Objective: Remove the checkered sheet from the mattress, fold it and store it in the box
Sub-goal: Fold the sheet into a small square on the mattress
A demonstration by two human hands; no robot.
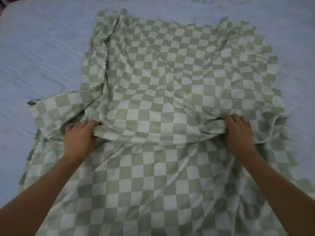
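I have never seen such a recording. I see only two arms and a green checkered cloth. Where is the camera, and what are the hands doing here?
There is no machine here: a person works with bare hands. The single picture comes from a camera worn on the person's head, which looks forward and down, so you see only the arms. The left hand and the right hand each grip a bunched fold of the checkered sheet, with the fingers curled into the cloth. The sheet lies rumpled and partly doubled over on a pale mattress. No box is in view.
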